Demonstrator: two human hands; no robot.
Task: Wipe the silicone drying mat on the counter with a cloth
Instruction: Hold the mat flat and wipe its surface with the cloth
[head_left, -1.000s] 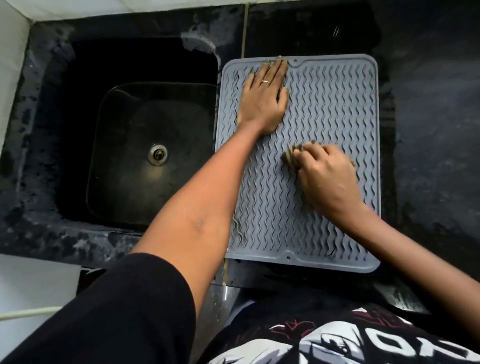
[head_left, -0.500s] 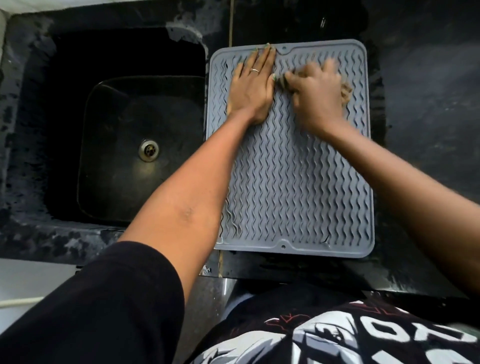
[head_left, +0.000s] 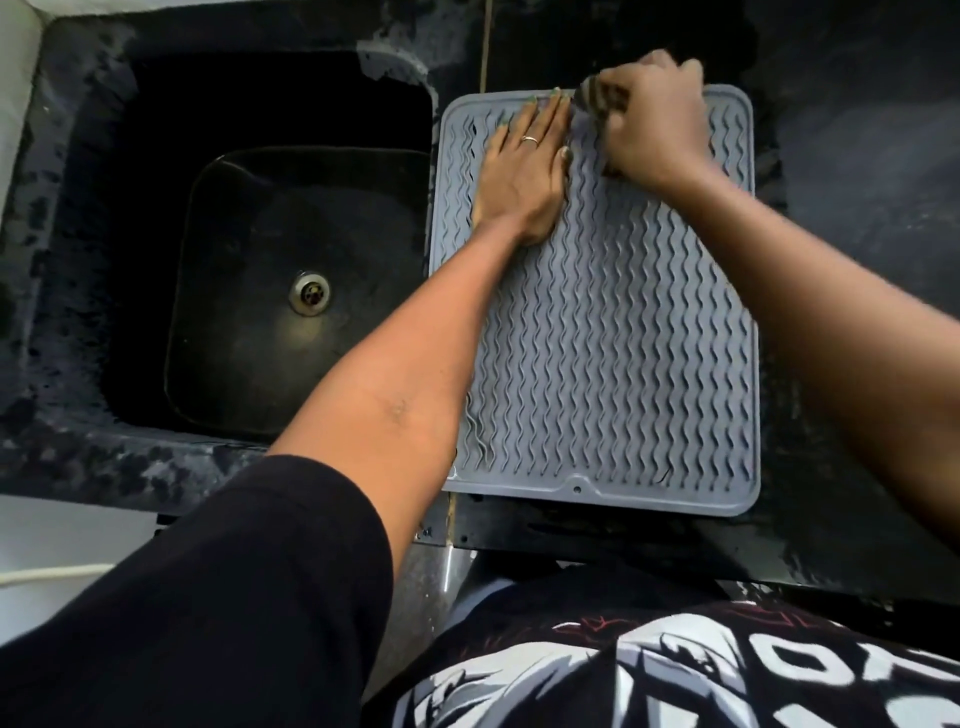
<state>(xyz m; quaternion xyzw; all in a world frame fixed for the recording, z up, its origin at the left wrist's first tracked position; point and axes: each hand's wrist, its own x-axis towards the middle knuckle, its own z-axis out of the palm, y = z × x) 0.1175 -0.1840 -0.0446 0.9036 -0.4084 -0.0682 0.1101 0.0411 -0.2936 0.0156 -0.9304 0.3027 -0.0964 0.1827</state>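
Right beside the empty black sink (head_left: 291, 291), the grey silicone mat (head_left: 618, 364) lies flat on the dark bench (head_left: 857, 156), long axis running away from the person. The left hand (head_left: 524, 176) presses spread-flat on its far left part; the right hand (head_left: 654, 119) clutches a bunched cloth (head_left: 597, 101) at the far edge. Bare bench lies right of the mat.
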